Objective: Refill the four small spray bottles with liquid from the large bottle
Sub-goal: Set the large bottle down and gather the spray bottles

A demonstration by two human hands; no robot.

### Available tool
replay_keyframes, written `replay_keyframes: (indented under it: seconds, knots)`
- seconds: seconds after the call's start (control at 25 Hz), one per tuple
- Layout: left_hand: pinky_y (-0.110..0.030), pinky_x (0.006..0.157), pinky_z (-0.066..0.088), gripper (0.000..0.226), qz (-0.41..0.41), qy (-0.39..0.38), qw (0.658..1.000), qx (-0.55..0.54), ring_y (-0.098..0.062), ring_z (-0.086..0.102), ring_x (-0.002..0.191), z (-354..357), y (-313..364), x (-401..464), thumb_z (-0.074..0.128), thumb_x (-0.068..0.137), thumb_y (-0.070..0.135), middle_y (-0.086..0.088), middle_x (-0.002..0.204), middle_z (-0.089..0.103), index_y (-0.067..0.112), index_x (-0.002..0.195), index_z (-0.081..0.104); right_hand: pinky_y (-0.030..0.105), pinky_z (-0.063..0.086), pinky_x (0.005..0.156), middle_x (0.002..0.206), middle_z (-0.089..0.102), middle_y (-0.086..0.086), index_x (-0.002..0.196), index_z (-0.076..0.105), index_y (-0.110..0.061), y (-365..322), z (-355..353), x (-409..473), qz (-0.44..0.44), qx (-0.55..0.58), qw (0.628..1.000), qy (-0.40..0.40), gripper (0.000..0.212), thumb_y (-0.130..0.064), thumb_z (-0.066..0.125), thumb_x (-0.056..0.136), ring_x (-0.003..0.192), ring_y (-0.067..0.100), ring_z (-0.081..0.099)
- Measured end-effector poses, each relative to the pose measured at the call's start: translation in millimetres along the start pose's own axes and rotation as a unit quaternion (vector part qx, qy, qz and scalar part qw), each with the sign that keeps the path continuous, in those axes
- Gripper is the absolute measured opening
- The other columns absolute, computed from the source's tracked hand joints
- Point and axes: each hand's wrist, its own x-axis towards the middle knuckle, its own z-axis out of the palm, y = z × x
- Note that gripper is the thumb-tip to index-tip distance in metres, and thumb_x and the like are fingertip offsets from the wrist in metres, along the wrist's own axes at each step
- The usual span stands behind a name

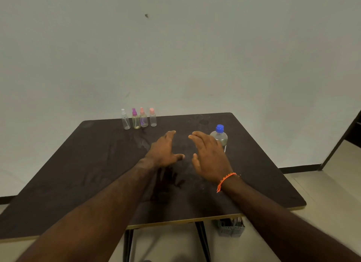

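Note:
Several small clear spray bottles stand in a row at the far edge of the dark table (78, 164): a white-capped bottle (125, 119), a purple-capped bottle (135, 119), a pink-capped bottle (143, 118) and a second pink-capped bottle (153, 117). The large clear bottle with a blue cap (220, 135) stands upright at the right, partly hidden behind my right hand (210, 156). My left hand (165, 150) hovers over the table's middle. Both hands are empty, fingers spread, palms facing each other.
A grey perforated basket (231, 227) sits on the floor under the table's near right edge. A pale wall rises right behind the table. A dark door frame (340, 140) stands at the far right.

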Motion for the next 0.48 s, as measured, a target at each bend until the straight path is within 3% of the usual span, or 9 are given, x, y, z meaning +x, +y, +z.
replay_keyframes:
  seconds: [0.24,0.48]
  knots:
    - [-0.060,0.127,0.018,0.121,-0.076,0.015,0.992,0.101,-0.030,0.001,0.163,-56.1,-80.2,-21.2,0.070,0.085,0.070,-0.011,0.176,-0.007,0.017,0.168,0.001,0.059,0.017,0.119,0.166,0.000,0.007,0.158,0.005,-0.020,-45.7,63.0,59.4,0.070,-0.014,0.975,-0.210,0.097,-0.047,0.064,0.086,0.152,0.034,0.007]
    - [-0.060,0.129,0.014,0.124,-0.132,-0.008,0.984,0.123,-0.032,-0.004,0.163,-86.4,-151.5,-18.0,0.067,0.085,0.074,-0.011,0.176,-0.011,0.016,0.168,-0.005,0.064,0.013,0.118,0.166,0.000,0.009,0.158,0.004,-0.021,-63.7,117.4,139.2,0.078,-0.020,0.963,-0.258,0.103,-0.048,0.069,0.083,0.151,0.037,0.007]
